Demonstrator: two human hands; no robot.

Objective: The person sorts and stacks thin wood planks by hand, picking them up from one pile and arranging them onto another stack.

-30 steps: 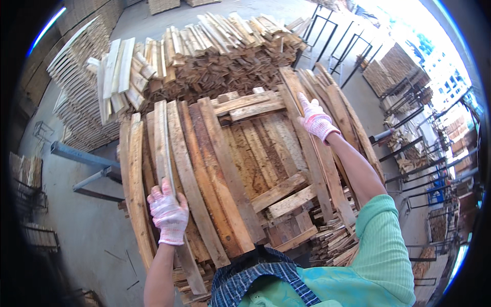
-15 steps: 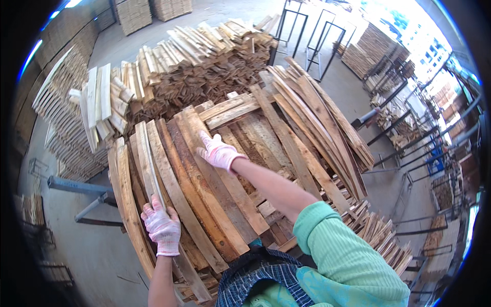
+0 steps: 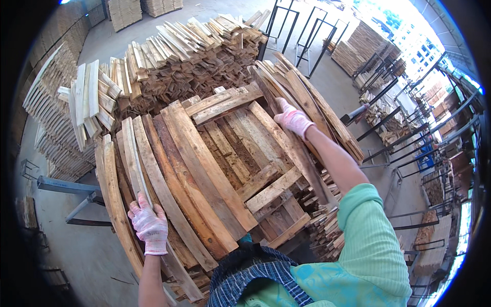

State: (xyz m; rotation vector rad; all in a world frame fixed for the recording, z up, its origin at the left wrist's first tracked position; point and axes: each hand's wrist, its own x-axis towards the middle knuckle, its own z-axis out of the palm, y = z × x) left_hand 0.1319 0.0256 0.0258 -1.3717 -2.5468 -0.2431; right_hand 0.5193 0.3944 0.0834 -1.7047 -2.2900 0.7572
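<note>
Long curved wooden slats (image 3: 179, 169) side by side, leaning steeply against the stack, weathered brown.

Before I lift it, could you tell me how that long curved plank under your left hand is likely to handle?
Probably stiff: the curved plank keeps its bow along its whole length. Likely awkward rather than heavy, being thin but long, so it may swing when the left hand lifts one end. Its rough, raw surface should grip the glove, not slip.
</note>
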